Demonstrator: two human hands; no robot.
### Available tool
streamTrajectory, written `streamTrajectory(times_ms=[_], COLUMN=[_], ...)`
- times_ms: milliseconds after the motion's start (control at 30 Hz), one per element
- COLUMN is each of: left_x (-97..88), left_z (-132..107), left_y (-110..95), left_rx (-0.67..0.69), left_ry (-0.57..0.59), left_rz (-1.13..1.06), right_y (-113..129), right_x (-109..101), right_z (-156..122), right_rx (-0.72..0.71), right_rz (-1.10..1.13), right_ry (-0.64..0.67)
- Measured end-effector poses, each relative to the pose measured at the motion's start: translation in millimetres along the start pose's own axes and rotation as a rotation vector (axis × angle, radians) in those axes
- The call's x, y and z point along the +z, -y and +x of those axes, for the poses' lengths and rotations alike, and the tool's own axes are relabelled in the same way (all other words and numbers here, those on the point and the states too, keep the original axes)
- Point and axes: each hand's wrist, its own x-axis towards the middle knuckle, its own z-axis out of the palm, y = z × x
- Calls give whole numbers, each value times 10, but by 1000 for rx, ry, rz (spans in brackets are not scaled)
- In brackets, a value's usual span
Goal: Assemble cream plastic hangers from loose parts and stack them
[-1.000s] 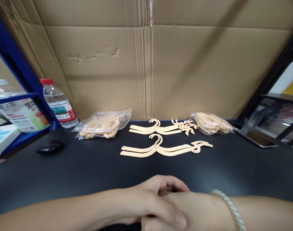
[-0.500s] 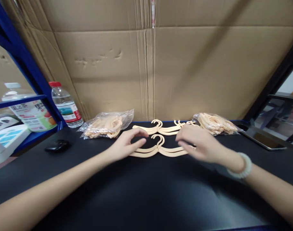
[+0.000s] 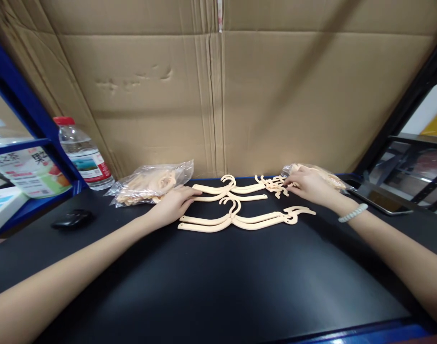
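By my count from the remote post, two near hangers point(image 3: 254, 227), two far hangers point(image 3: 249, 197): four. One heap of small hooked pieces point(image 3: 276, 184); too tangled for a number. Curved loose pieces point(image 3: 301, 209) by the near hangers' right ends: overlapped, count unclear to me. One left bag point(image 3: 150, 184), one right bag point(image 3: 326, 176): two, clear plastic, contents too jumbled to tally. One left hand point(image 3: 173, 206), one right hand point(image 3: 310, 186). One bracelet point(image 3: 353, 213). One red-capped bottle point(image 3: 85, 157). One labelled container point(image 3: 28, 174). One black mouse point(image 3: 73, 219). One flat dark device point(image 3: 383, 200). One desk point(image 3: 218, 277).

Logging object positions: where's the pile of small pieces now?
In the head view, the pile lies right of centre, between the far hangers and the right hand.
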Motion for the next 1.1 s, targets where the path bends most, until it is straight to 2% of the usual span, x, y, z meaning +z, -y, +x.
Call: streamTrajectory(times_ms=[267,433,567,667,767,900,967,1100], left_x=[20,-12,-21,0,34,90,118,160], left_z=[27,19,-1,-34,-77,-126,-139,-152], left_y=[-65,-173,-260,-334,-431,-548,-574,-552], left_rx=[24,-13,-32,-18,-29,12,24,9], left_ry=[-28,-150,-267,-341,-376,-402,-410,-402], left_rz=[30,45,65,61,36,-4,-11,-17], right_y=[33,17,33,113,254,438,509,652], right_x=[234,277,228,171,106,29,-3,-65], right_z=[55,87,83,62,44,62,87,121], right_rx=[-118,-146,-115,4,239,529,604,639], right_rz=[-122,-108,-8,98,323,838,1087,1443], right_ry=[-35,-46,-152,-306,-464,-554,-562,-552])
